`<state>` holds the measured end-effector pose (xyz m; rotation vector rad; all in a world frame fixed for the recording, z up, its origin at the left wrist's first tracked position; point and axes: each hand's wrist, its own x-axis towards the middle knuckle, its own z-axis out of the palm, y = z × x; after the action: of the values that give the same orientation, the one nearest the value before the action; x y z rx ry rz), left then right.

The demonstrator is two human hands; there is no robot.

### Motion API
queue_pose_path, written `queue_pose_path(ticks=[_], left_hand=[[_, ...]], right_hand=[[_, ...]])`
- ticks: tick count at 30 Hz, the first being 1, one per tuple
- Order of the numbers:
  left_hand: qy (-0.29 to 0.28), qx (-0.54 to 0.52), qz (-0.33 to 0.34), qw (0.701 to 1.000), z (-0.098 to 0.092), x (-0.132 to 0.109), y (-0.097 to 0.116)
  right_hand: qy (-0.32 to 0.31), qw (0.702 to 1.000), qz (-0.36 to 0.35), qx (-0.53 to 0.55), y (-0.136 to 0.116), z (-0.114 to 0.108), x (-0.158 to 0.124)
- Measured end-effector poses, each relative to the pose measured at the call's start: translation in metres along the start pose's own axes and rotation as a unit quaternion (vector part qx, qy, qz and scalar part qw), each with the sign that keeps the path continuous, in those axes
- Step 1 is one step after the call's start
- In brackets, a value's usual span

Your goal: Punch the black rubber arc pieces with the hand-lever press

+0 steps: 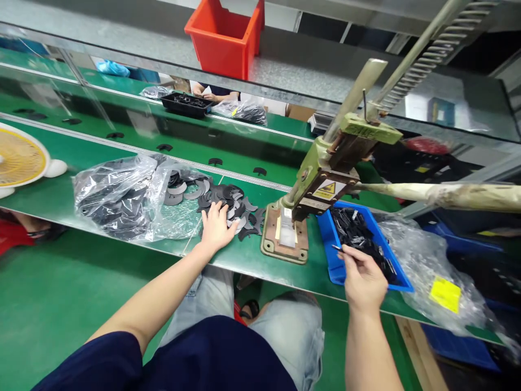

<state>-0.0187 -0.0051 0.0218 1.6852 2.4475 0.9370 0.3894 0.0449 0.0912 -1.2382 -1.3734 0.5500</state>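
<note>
My left hand (217, 224) lies with spread fingers on a pile of flat black curved parts (228, 203) on the green bench, just left of a green hand press (325, 179). My right hand (363, 278) is closed in a pinch on a thin dark strip (340, 248) over the near edge of a blue tray (328, 239) that holds several similar black strips. The press base (285, 239) stands between my two hands, its long handle (448, 194) reaching out to the right.
A clear plastic bag (122, 198) of black parts lies left of the pile. A yellow fan (20, 157) sits at far left. Crumpled plastic with a yellow label (445, 293) lies right of the tray. A red bin (223, 35) stands on the shelf above; another person's hands (203, 92) work across the belt.
</note>
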Motion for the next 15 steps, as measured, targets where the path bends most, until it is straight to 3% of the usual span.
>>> queue_pose_path(ticks=[4, 9, 15], left_hand=[[0.01, -0.013, 0.073, 0.997, 0.005, -0.008, 0.013], [0.033, -0.051, 0.193, 0.979, -0.007, -0.02, 0.02], [-0.033, -0.174, 0.341, 0.923, -0.019, -0.042, 0.048]], right_hand=[[-0.058, 0.997, 0.018, 0.042, -0.006, 0.026, -0.019], [-0.118, 0.98, 0.099, 0.129, -0.021, 0.06, -0.042], [-0.19, 0.943, 0.181, 0.204, -0.044, 0.097, -0.065]])
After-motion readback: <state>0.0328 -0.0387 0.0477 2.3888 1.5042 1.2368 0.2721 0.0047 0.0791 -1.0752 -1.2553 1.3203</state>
